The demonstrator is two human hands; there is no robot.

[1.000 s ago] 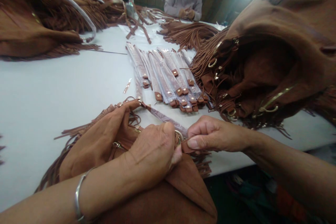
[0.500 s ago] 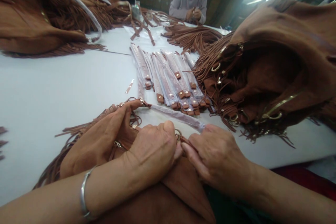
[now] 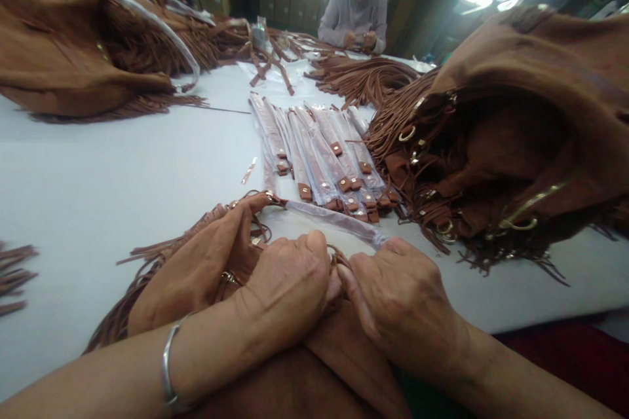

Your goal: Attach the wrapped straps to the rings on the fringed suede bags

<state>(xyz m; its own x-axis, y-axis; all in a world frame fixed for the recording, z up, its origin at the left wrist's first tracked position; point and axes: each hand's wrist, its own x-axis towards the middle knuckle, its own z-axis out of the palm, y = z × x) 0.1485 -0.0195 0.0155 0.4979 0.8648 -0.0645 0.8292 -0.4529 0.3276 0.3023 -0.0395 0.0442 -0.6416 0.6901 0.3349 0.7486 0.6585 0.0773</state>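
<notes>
While the left hand (image 3: 289, 281) clamps its fingers on the brown, fringed, suede-look bag (image 3: 191, 275) beside the gold-coloured metal ring (image 3: 336, 250), the right hand (image 3: 403, 288) grips the bag's plastic-sleeved strap (image 3: 334, 217). Counter (image 3: 122, 196) beneath bag. Judged limp, light; sleeve slippery; hold near ring.

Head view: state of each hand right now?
Left hand: closed, holding the brown bag by the ring; exact grip hidden.
Right hand: closed, holding the plastic-wrapped strap near its end.
</notes>
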